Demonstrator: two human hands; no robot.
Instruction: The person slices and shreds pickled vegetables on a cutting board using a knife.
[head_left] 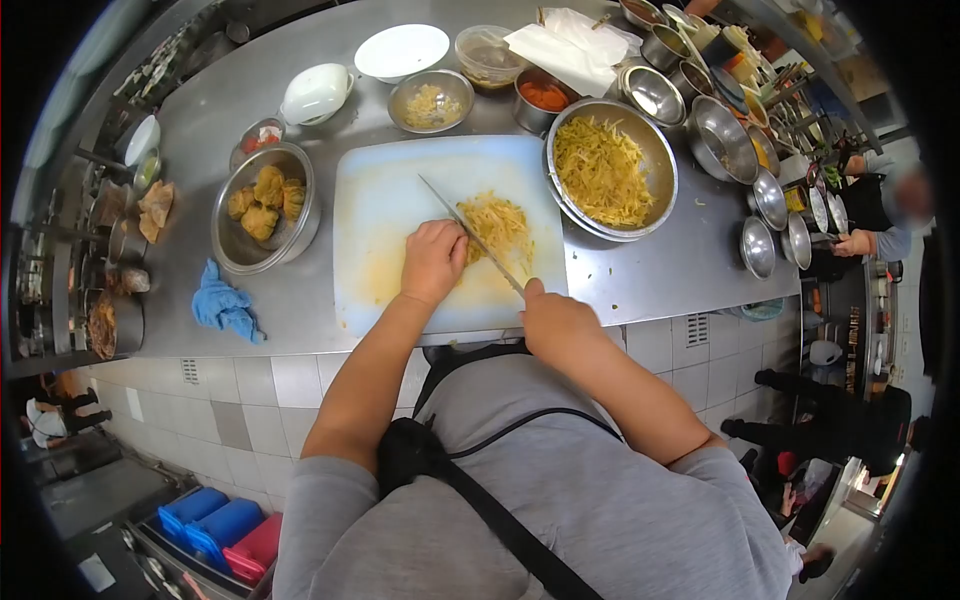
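My right hand is wrapped round the handle of a kitchen knife, its blade slanting up and left over the white cutting board. Beside the blade, my left hand presses on the board with its fingers curled under; whatever lies beneath them is hidden. Yellow shredded vegetable is piled on the board, to the right of the blade. A metal bowl heaped with similar yellow shreds stands at the board's right edge. On the left, another metal bowl holds several knobbly, yellow-brown whole vegetables.
A blue cloth lies at the counter's front left. Behind the board stand a white plate, a white bowl, a small bowl of chopped pieces and a pot with red contents. A co-worker stands far right, by several metal bowls.
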